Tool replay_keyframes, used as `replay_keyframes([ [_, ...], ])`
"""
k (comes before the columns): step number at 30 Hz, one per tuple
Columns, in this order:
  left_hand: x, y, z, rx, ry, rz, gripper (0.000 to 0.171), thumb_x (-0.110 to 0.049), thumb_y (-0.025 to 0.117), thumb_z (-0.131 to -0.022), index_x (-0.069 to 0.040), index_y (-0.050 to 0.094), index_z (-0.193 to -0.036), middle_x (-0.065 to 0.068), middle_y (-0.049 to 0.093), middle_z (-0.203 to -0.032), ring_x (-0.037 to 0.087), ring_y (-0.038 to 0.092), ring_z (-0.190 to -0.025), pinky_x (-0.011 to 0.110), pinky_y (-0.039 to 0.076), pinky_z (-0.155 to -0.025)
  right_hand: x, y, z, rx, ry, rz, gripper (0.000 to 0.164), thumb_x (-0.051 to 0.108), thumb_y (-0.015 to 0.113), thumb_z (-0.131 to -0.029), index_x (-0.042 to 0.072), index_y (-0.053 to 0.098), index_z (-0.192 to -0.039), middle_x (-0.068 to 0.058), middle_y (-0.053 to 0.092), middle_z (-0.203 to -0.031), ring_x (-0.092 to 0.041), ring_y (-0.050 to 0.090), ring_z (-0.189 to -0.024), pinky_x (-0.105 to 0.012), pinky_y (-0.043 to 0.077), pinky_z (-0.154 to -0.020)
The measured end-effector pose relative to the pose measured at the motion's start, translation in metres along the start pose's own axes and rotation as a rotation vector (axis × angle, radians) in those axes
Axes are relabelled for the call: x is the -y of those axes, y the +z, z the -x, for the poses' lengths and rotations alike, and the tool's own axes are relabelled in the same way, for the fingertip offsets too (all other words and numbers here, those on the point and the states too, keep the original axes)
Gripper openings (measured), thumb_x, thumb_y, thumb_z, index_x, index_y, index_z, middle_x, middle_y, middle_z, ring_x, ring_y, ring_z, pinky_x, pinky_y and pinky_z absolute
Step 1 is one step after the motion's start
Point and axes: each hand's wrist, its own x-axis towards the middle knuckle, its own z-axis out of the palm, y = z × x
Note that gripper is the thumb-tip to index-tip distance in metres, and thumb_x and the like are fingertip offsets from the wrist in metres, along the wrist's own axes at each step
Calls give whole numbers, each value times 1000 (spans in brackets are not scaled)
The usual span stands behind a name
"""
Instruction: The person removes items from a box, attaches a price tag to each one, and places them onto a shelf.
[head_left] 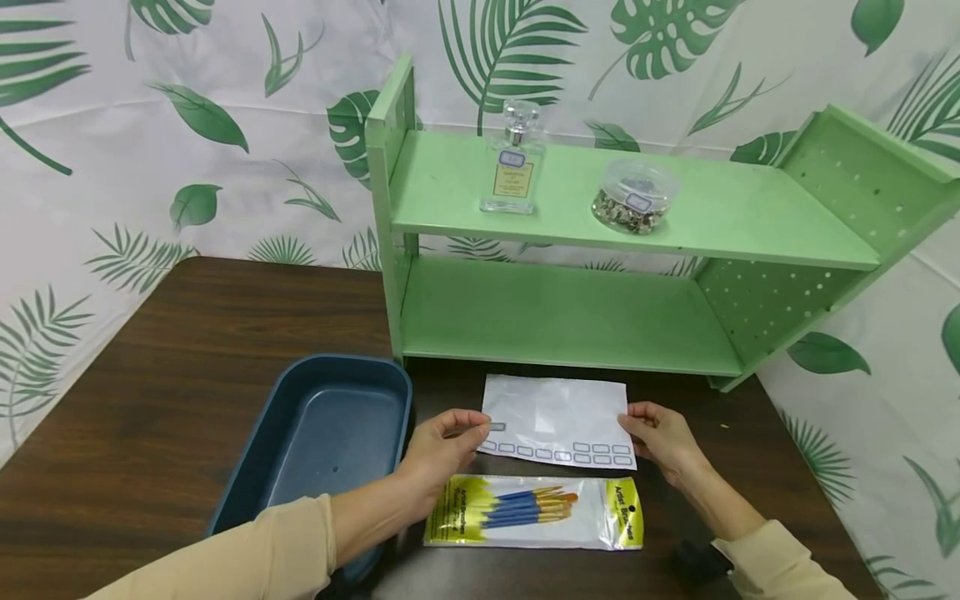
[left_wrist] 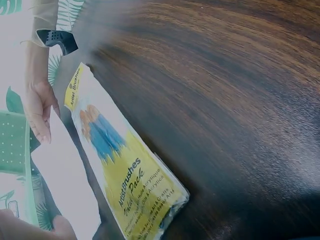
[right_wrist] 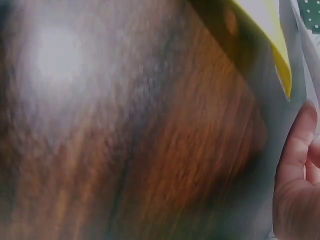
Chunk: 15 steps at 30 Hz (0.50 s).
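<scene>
In the head view a white sheet of blue-outlined labels is between both hands, just in front of the green shelf. My left hand pinches its left edge; a small grey strip shows by those fingertips. The right hand holds the opposite edge between thumb and fingers. Nearer me lies a pack of artist brushes, with blue-handled brushes and yellow ends. Seen from the left wrist, the sheet looks slightly bent beside the brush pack. The right wrist view catches the right hand's thumb at the sheet's edge.
A green two-tier shelf stands at the back of the dark wooden table. Its upper board carries a glass perfume bottle and a clear lidded jar, each with a blue-edged label. A dark blue tray sits left of the sheet.
</scene>
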Motion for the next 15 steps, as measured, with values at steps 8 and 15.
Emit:
replay_keyframes([
  [8,2,-2,1,26,-42,68,16,-10,64,-89,-4,62,-104,1,60,-86,14,60,-80,25,52,-69,0,-1,-5,-29,-23,94,30,10,56,-94,-11,48,-115,-2,56,-84,-8,57,-70,-23,53,-60],
  [15,6,-1,1,72,-44,70,18,-10,64,-89,-4,62,-105,0,61,-85,11,60,-76,24,53,-67,0,-3,-5,-47,-77,166,38,10,57,-93,-14,48,-122,-14,61,-97,-7,58,-76,-24,54,-66],
])
